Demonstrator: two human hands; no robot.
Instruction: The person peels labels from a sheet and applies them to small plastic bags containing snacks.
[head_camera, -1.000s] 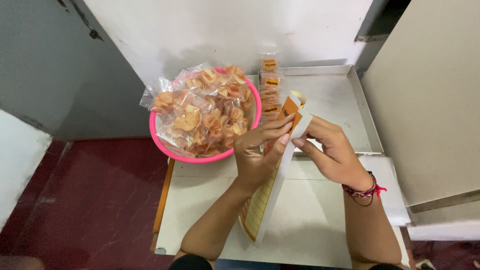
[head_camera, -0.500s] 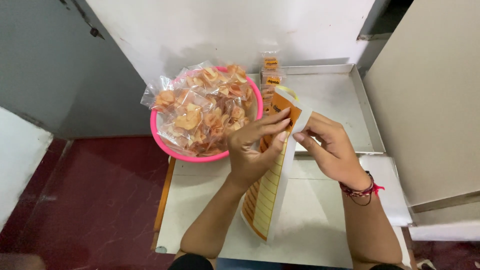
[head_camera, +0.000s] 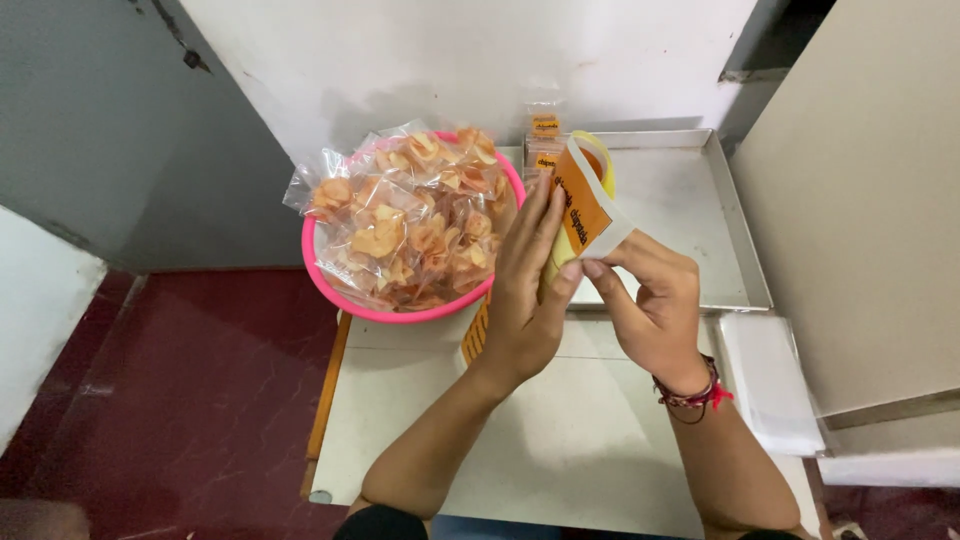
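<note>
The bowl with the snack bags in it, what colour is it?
The bowl is bright pink, seen best in the head view, just left of the left hand.

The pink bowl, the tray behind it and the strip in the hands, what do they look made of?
Pink bowl: probably plastic, with a smooth, evenly coloured rim.
Tray: looks like metal, dull silver-grey with thin upturned edges.
Strip: likely paper sticker backing; it curls easily between the left hand and right hand, orange labels on white.

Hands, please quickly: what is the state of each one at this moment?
Left hand: closed on the sticker sheet, fingers lying flat along it.
Right hand: pinching the white edge of the same sticker sheet between its fingertips.
</note>
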